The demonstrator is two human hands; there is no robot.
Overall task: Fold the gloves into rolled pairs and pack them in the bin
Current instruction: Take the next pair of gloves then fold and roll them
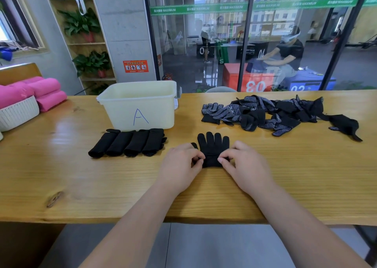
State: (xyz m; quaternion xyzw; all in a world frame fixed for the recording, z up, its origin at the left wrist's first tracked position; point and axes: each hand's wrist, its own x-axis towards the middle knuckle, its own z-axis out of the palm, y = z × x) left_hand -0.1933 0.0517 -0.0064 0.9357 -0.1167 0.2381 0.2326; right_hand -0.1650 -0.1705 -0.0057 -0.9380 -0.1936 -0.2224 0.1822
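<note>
Black glove [213,147] lies flat on the wooden table [81,182] near its front edge, fingers pointing away from the person and cuff end nearest (one glove or two stacked: cannot tell). The left hand [179,163] pinches the cuff's left corner between thumb and curled fingers, and the right hand [242,163] pinches the right corner the same way. Four rolled pairs [127,143] lie side by side, touching, just in front of the cream bin [140,104] marked "A", left of the hands; a heap of loose dotted gloves [265,112] sits at the table's far right, well apart from the bin.
</note>
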